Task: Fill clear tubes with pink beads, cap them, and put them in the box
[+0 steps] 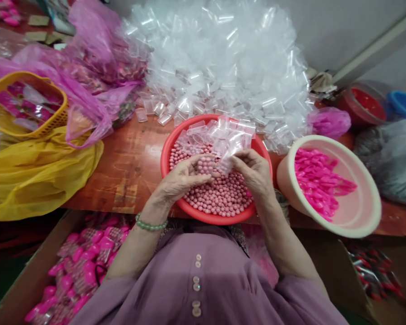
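Over a red basin (166,167) of round pink beads (219,198), both hands work close together. My left hand (184,178) is closed, thumb and fingers around a small clear plastic case (206,166) with pink beads showing in it. Pinched in the fingertips of my right hand (253,171) is a clear plastic piece (227,163), blurred, right beside that case. I cannot tell whether the two touch. More clear plastic cases (219,133) lie on the beads at the basin's far side.
A large heap of clear plastic cases (216,58) covers the table's back. To the right stands a cream bucket (365,203) with bright pink plastic parts (320,180). Left are a yellow basket (62,110), a yellow bag (40,176) and pink bags (94,36). Below sits a box of pink items (84,257).
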`<action>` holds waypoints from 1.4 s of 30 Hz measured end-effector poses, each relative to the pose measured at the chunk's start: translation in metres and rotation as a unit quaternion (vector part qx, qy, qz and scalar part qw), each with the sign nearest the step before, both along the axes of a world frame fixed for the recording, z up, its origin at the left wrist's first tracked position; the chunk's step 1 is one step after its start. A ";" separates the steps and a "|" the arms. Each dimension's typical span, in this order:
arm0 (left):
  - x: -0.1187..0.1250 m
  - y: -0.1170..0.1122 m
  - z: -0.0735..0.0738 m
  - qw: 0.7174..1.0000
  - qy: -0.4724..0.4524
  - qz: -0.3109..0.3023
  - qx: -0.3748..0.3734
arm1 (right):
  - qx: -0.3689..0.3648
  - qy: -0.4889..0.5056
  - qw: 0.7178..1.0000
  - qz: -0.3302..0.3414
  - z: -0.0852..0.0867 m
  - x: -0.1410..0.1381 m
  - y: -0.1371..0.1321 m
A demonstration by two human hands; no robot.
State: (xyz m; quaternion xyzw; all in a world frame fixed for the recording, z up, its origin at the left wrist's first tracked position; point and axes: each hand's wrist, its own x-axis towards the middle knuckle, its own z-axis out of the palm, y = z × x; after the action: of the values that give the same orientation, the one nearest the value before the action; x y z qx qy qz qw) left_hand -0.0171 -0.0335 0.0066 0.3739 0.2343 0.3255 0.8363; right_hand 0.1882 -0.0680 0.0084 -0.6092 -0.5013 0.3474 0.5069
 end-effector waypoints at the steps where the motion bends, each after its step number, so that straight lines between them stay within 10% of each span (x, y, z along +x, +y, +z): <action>1: 0.001 0.000 0.001 1.000 0.009 0.011 0.008 | 0.003 -0.031 0.999 0.008 -0.001 0.001 0.001; 10: 0.002 0.000 0.003 0.997 0.050 0.042 0.029 | -0.055 -0.292 0.953 0.061 0.047 0.060 -0.036; 15: 0.002 -0.001 0.004 0.998 0.039 0.033 0.033 | -0.129 -0.461 0.835 0.272 0.048 0.061 -0.052; 20: 0.002 -0.002 0.002 0.998 0.032 0.025 0.037 | -0.115 -0.566 0.768 0.277 0.033 0.048 -0.051; 28: 0.004 -0.001 -0.008 1.000 -0.013 0.005 0.014 | 0.014 -0.536 0.812 0.231 0.015 0.050 -0.037; 35: 0.003 -0.002 -0.004 1.000 -0.004 -0.009 -0.015 | 0.105 -0.148 0.983 0.006 0.029 0.009 -0.018; 42: 0.004 -0.002 -0.003 0.999 -0.015 -0.009 -0.029 | 0.164 -0.040 0.984 -0.055 0.012 -0.029 -0.007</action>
State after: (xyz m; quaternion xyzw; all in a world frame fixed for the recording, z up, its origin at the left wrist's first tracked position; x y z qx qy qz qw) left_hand -0.0136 -0.0355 0.0036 0.3462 0.2275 0.3165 0.8533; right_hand 0.1588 -0.0754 0.0200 -0.5580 -0.5367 0.2075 0.5980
